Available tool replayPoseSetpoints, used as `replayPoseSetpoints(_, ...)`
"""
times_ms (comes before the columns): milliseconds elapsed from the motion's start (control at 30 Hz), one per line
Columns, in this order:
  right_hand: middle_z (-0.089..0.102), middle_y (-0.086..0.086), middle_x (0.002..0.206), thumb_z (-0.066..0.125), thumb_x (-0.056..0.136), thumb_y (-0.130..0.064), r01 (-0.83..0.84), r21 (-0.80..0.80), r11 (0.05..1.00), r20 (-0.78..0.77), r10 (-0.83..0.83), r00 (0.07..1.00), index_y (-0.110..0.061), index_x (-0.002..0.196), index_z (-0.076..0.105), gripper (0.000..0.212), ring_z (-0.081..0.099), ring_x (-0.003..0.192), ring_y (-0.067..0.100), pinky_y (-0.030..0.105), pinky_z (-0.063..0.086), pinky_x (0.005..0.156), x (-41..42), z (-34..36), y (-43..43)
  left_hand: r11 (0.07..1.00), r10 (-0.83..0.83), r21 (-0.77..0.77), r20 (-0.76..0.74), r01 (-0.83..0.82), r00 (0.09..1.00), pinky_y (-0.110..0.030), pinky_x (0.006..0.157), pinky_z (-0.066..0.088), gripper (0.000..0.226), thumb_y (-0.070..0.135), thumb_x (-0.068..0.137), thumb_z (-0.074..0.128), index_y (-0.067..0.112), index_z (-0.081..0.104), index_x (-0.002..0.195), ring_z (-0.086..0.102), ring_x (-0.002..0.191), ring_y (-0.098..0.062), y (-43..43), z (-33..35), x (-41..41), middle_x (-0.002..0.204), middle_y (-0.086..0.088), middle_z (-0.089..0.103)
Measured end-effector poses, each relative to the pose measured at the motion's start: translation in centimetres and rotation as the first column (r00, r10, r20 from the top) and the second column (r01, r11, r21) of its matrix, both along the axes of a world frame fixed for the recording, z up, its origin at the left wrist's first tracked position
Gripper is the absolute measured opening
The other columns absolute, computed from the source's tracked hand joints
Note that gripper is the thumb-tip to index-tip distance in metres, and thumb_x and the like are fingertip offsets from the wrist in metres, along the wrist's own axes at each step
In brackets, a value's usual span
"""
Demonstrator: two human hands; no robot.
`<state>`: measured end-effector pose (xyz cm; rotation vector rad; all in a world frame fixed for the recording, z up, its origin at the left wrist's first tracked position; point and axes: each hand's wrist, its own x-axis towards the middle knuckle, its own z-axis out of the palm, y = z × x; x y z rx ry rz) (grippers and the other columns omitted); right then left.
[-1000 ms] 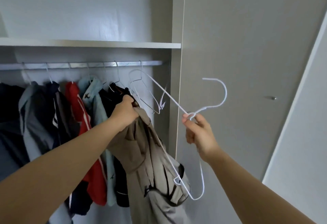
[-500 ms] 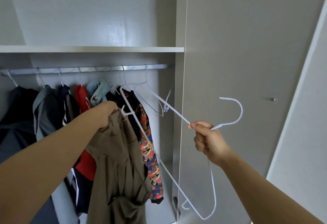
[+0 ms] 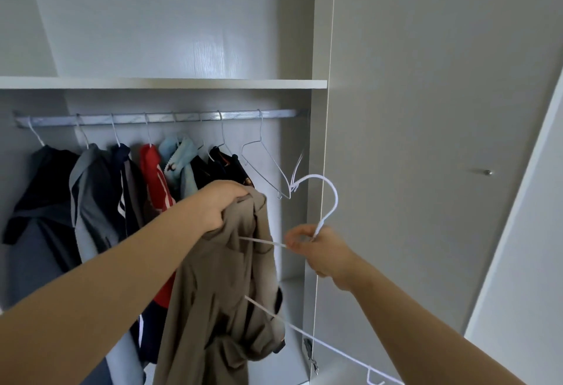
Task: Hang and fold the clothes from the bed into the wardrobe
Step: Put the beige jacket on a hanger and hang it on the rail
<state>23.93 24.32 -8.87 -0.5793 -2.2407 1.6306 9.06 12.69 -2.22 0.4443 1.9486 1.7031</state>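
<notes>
A khaki garment (image 3: 219,293) is held up in front of the open wardrobe (image 3: 318,49), below the rail (image 3: 182,116) and at its right part. It is gripped at its top by the left hand (image 3: 219,202), the fingers (image 3: 227,193) being curled and clamped on the bunched cloth. The rest of the garment hangs down loosely in folds.

A white wire hanger (image 3: 336,197) is held by the right hand (image 3: 320,250), just to the right of the garment. Its neck, under the hook, is pinched between the thumb and the closed fingers. The hook stands above the hand. One arm of the hanger is passed into the cloth near the top, and the lower bar is seen coming out from under the garment toward the lower right.

On the rail an empty wire hanger (image 3: 265,165) is hung, near the white hook but apart from it. To the left of it several clothes are hung close together: a light blue piece (image 3: 182,156), a red piece (image 3: 155,177), a grey hooded piece (image 3: 91,189) and a dark piece (image 3: 42,189). A shelf (image 3: 152,82) is placed above the rail. At the right a closed door (image 3: 426,110) with a small knob (image 3: 488,172) is seen.
</notes>
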Motion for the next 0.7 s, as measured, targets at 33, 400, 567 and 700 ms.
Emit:
replayPoseSetpoints(33, 0.044, -0.014, 0.042, 0.057, 0.091, -0.012, 0.03, 0.0, 1.0, -0.001, -0.03, 1.0, -0.02, 0.101, 0.059, 0.013, 0.034, 0.029, 0.001, 0.011, 0.025, 0.031, -0.4, -0.1, -0.3, 0.999, 0.015, 0.049, 0.087, -0.019, 0.996, -0.031, 0.061, 0.046, 0.024, 0.002, 0.093, 0.046, 0.005, 0.057, 0.071, 0.053, 0.062, -0.024, 0.2, 0.0, 0.3, 0.069, -0.014, 0.057)
replayPoseSetpoints(400, 0.052, -0.01, 0.037, 0.056, 0.086, -0.001, 0.172, -0.122, 0.977, -0.195, -0.194, 0.961, -0.021, 0.053, 0.06, 0.039, 0.044, 0.031, -0.002, 0.011, 0.031, 0.035, -1.8, 0.0, -1.0, 0.95, -0.21, 0.184, -0.225, 0.253, 0.951, -0.022, 0.058, 0.044, 0.024, 0.003, 0.089, 0.05, 0.012, 0.058, 0.069, 0.056, 0.062, -0.015, 0.8, 1.1, 3.1, 0.064, -0.003, 0.059)
replayPoseSetpoints(567, 0.049, -0.011, 0.034, 0.051, 0.092, 0.0, 0.137, -0.191, 0.972, -0.324, -0.194, 0.926, -0.017, 0.057, 0.055, 0.039, 0.044, 0.029, -0.003, 0.007, 0.031, 0.034, -0.9, 1.3, 0.0, 0.871, -0.491, -0.436, -0.789, 0.227, 0.37, -0.02, 0.061, 0.034, 0.015, 0.012, 0.087, 0.055, 0.022, 0.05, 0.078, 0.05, 0.074, -0.014, 0.0, -0.1, 1.8, 0.073, 0.005, 0.052)
replayPoseSetpoints(700, 0.043, -0.011, 0.032, 0.046, 0.091, 0.004, 0.129, -0.146, 0.981, -0.369, -0.175, 0.913, -0.014, 0.055, 0.052, 0.041, 0.037, 0.028, -0.001, 0.008, 0.027, 0.033, -0.7, 2.8, 0.2, 0.768, -0.638, -0.635, -0.751, 0.081, 0.167, -0.031, 0.072, 0.046, 0.023, 0.04, 0.09, 0.052, 0.02, 0.054, 0.102, 0.055, 0.08, -0.015, 0.7, -2.2, 2.1, 0.084, 0.006, 0.058)
